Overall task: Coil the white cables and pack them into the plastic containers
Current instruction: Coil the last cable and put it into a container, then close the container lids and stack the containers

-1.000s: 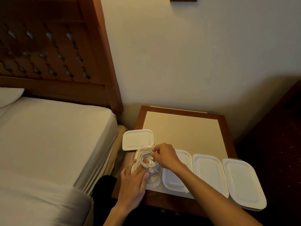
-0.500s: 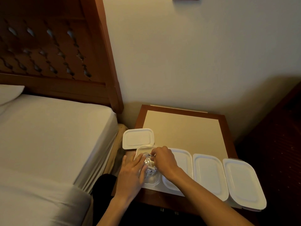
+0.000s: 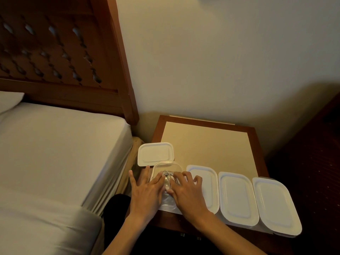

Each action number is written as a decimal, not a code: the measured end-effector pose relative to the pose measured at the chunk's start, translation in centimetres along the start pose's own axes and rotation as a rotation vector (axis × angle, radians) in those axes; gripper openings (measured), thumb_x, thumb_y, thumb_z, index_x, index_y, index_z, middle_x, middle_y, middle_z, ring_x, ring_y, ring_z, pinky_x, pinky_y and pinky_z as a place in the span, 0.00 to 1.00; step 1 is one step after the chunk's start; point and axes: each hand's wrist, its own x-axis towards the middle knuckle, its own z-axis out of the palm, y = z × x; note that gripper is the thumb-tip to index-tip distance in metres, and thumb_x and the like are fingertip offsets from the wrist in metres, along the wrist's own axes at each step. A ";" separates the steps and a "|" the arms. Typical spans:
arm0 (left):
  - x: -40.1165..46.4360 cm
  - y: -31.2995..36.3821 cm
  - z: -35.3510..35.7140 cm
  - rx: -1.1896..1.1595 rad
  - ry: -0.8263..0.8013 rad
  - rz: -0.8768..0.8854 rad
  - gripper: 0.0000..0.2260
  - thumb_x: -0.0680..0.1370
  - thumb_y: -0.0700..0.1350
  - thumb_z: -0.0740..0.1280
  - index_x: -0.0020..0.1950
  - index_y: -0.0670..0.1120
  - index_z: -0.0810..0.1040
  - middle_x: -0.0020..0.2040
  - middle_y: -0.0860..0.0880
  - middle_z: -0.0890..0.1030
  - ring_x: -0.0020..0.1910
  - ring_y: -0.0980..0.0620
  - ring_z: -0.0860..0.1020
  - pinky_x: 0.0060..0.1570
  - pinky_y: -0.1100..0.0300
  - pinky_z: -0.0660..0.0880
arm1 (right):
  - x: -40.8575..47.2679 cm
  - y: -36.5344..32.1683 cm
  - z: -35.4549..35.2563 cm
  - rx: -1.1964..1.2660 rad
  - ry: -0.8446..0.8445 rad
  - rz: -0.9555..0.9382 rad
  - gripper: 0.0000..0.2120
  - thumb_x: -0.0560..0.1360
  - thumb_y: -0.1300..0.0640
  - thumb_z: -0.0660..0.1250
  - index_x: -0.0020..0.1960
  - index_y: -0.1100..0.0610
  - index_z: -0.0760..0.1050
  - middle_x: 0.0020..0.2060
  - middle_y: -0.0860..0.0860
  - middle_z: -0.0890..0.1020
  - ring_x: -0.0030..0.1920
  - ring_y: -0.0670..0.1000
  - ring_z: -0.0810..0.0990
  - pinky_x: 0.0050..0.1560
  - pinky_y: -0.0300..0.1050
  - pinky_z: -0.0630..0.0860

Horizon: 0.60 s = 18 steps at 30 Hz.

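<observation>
Head cam: I've got both hands down on the open clear container [image 3: 166, 169] at the near left of the nightstand [image 3: 206, 126]. Left hand [image 3: 147, 192] lies flat, fingers straight and spread, over the container's left side. Right hand [image 3: 185, 192] is over its right side, fingers loosely bent and pressing down; I can't tell if they pinch anything. The white cable [image 3: 167, 178] is coiled inside the container, visible in the gap between my hands. The loose white lid [image 3: 156, 154] lies just behind the container, touching its far rim. Three lidded containers sit in a row to the right: first [image 3: 207, 181] partly under my right hand, second [image 3: 236, 196], third [image 3: 276, 205] at the table's right edge. No brand, label or writing readable on any lid or container. Bed [image 3: 55, 153] to the left, carved wooden headboard [image 3: 55, 52] behind it.
</observation>
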 end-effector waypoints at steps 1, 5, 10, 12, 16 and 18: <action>0.1 -0.1 -0.1 -0.022 -0.004 0.003 0.16 0.74 0.53 0.68 0.61 0.56 0.79 0.60 0.59 0.81 0.73 0.46 0.65 0.64 0.23 0.53 | -0.2 -0.2 0.2 -0.012 -0.007 0.003 0.16 0.73 0.43 0.58 0.52 0.47 0.80 0.55 0.46 0.79 0.55 0.52 0.71 0.48 0.54 0.66; 0.7 -0.9 -0.5 -0.140 -0.104 -0.039 0.19 0.73 0.53 0.72 0.63 0.61 0.77 0.62 0.60 0.79 0.76 0.51 0.60 0.67 0.26 0.42 | 0.1 -0.5 0.3 -0.040 -0.061 0.045 0.20 0.68 0.40 0.70 0.57 0.48 0.78 0.53 0.46 0.80 0.55 0.52 0.74 0.51 0.56 0.62; 2.2 -1.9 -0.3 -0.354 -0.174 -0.107 0.16 0.76 0.56 0.68 0.63 0.64 0.76 0.66 0.61 0.75 0.75 0.56 0.60 0.70 0.39 0.31 | 1.3 -1.0 0.7 -0.124 -0.129 0.085 0.22 0.60 0.41 0.78 0.49 0.50 0.81 0.46 0.47 0.81 0.52 0.54 0.73 0.51 0.59 0.63; 3.2 -2.0 -1.2 -0.699 -0.046 -0.261 0.10 0.75 0.51 0.70 0.56 0.61 0.81 0.59 0.56 0.81 0.65 0.57 0.74 0.74 0.48 0.53 | 1.6 -1.0 0.7 -0.143 -0.172 0.093 0.22 0.59 0.40 0.78 0.47 0.52 0.81 0.45 0.48 0.80 0.52 0.55 0.72 0.50 0.57 0.61; 6.6 -4.0 -1.4 -0.867 0.191 -0.756 0.15 0.78 0.47 0.67 0.63 0.46 0.78 0.59 0.46 0.81 0.56 0.49 0.78 0.56 0.54 0.76 | 1.8 -1.2 0.9 -0.128 -0.231 0.077 0.21 0.70 0.42 0.72 0.53 0.56 0.80 0.53 0.50 0.79 0.60 0.58 0.73 0.54 0.65 0.65; 8.4 -5.0 -0.7 -0.815 0.064 -0.852 0.19 0.78 0.50 0.67 0.66 0.42 0.75 0.62 0.45 0.78 0.58 0.45 0.77 0.55 0.53 0.74 | 2.0 -1.3 0.3 -0.106 -0.246 0.098 0.21 0.69 0.41 0.72 0.54 0.55 0.80 0.53 0.50 0.79 0.60 0.57 0.71 0.54 0.66 0.67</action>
